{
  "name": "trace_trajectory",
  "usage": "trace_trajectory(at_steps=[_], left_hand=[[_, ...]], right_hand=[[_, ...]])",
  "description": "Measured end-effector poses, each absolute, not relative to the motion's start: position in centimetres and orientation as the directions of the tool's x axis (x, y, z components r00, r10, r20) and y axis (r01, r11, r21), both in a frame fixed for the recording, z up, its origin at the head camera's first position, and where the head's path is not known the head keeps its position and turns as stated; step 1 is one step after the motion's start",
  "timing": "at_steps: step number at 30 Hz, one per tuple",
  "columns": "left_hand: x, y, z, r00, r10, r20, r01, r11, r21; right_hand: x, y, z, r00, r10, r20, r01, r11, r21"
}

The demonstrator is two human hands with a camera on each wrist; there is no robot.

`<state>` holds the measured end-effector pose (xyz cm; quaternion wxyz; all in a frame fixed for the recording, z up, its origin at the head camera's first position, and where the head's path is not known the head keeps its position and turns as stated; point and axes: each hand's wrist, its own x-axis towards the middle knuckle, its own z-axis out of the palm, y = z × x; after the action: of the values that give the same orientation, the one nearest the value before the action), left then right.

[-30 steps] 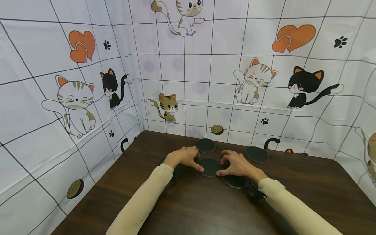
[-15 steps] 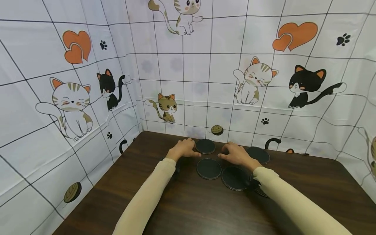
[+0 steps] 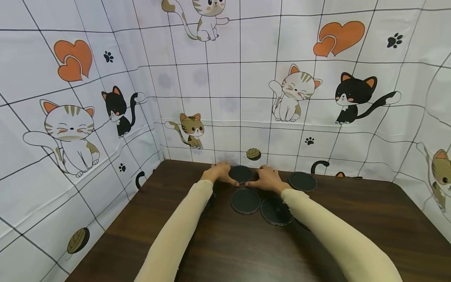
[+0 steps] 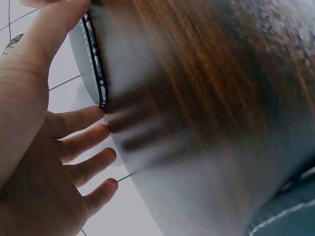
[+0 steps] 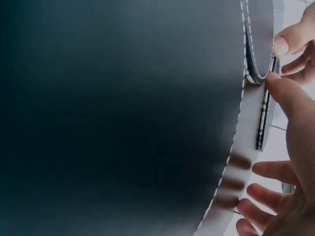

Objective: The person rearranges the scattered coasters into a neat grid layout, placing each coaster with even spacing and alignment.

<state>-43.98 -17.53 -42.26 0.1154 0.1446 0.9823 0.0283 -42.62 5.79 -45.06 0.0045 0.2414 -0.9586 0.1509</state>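
So closest in, two cream sleeves are stretching over a dark wood-look bench [image 3: 239, 250], and the left sleeve [image 3: 179, 227] and right sleeve [image 3: 327, 231] are kinda blocking stuff. A sliver of a half-hidden disc [image 3: 302, 224] is poking out from under the right one, and the left wrist view is catching a stitched disc [image 4: 288, 219] down in its corner. Bit further up, the front disc [image 3: 276, 211] is lying flat right by the right sleeve, with the middle disc [image 3: 245, 201] sitting just left of it, also flat. Past those, the left hand [image 3: 220, 171] and right hand [image 3: 266, 179] are flanking the back disc [image 3: 240, 174], which is lying near the bench's far edge. Each grip is looking released to me: fingers are spreading apart, only loosely bending, thumbs pointing in toward the near rim. Whether the fingertips are actually touching that rim, I'm honestly not able to tell. The far right disc [image 3: 302, 181] is resting just beyond the right cuff. Behind it all, a white gridded sheet [image 3: 225, 86] is showing cartoon cats [image 3: 296, 92], orange hearts [image 3: 340, 37], paw prints [image 3: 394, 40] and yarn balls [image 3: 253, 154].
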Motion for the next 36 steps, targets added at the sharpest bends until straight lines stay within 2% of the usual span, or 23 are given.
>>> trace_trajectory(at_steps=[8,17,21,28,30,36], left_hand=[[-44.5,-17.4,-42.7,-0.921,0.322,-0.22,0.303,0.946,0.117],[-44.4,-17.5,-42.8,-0.911,0.35,-0.219,0.331,0.936,0.12],[-44.5,-17.5,-42.3,-0.91,0.363,-0.203,0.344,0.931,0.121],[-44.8,-17.7,-41.4,-0.931,0.331,-0.156,0.308,0.938,0.157],[-44.8,-17.8,-41.5,-0.923,0.355,-0.151,0.327,0.928,0.179],[-44.3,-18.5,-42.1,-0.891,0.438,-0.123,0.371,0.856,0.361]], right_hand=[[-43.7,5.2,-45.6,-0.875,-0.473,0.101,-0.479,0.819,-0.316],[-44.7,5.3,-46.0,-0.829,-0.544,0.13,-0.553,0.759,-0.345],[-45.0,5.4,-45.7,-0.823,-0.547,0.153,-0.565,0.765,-0.308],[-45.2,5.3,-44.1,-0.783,-0.553,0.284,-0.612,0.765,-0.2],[-45.0,5.5,-43.9,-0.779,-0.547,0.308,-0.613,0.767,-0.19],[-44.1,6.6,-43.6,-0.757,-0.533,0.377,-0.63,0.747,-0.209]])
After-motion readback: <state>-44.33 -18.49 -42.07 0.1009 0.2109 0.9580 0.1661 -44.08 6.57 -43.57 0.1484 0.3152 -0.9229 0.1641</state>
